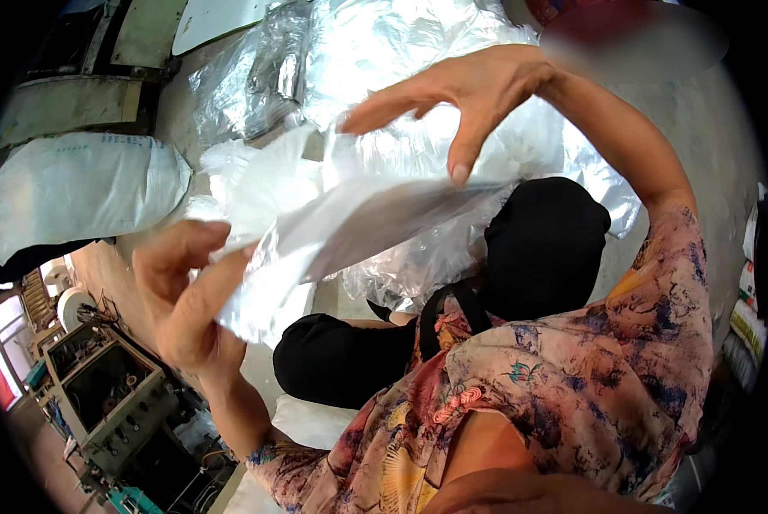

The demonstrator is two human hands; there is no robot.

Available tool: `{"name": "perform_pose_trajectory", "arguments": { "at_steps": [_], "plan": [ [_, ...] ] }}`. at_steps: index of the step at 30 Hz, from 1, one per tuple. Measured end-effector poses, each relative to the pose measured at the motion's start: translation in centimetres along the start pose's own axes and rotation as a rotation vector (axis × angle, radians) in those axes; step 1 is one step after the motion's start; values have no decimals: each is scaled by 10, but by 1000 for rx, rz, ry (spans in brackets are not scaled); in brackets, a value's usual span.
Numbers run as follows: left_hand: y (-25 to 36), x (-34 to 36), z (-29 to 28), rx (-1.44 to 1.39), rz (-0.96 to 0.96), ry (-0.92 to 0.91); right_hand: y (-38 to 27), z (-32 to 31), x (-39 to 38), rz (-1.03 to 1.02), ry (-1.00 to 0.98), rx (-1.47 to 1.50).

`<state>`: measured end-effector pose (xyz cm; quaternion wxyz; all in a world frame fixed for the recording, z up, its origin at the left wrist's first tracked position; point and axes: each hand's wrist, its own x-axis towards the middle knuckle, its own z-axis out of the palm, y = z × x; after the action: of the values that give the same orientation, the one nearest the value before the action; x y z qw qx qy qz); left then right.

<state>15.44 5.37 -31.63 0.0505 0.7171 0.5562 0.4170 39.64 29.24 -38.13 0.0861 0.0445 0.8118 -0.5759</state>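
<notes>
My L hand (187,295), 9 o'clock, pinches film (358,224); R hand (474,98) spread, 1 o'clock, thumb at film edge. Plastic pile (384,64) approx. 12 o'clock.

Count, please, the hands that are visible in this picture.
2: the left hand at the left end of the translucent plastic, the right hand above it. No other hand shows.

Patterned pink top (572,377), black-clad knees (546,248)

Grey floor (701,171); boxy machine (135,403) lower left; bright window (5,321), probably
</notes>
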Motion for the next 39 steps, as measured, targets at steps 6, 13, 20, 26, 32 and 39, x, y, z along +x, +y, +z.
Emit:
{"name": "perform_pose_trajectory", "arguments": {
  "at_steps": [6,13,20,26,32,39],
  "plan": [
    [-1,0,3,188,103,56,-44,43,39,-273,96,-226],
    [3,-28,10,497,544,150,-33,58,39,-517,471,-672],
    [-1,-41,21,228,408,101,-44,42,22,-315,218,-319],
    [8,-41,45,349,655,82,-43,56,41,38,139,41],
    [33,-50,30,344,569,-58,11,49,58,80,206,-202],
    [49,-69,19,282,293,-134,144,-63,-21,835,-40,-932]
  ]
}}
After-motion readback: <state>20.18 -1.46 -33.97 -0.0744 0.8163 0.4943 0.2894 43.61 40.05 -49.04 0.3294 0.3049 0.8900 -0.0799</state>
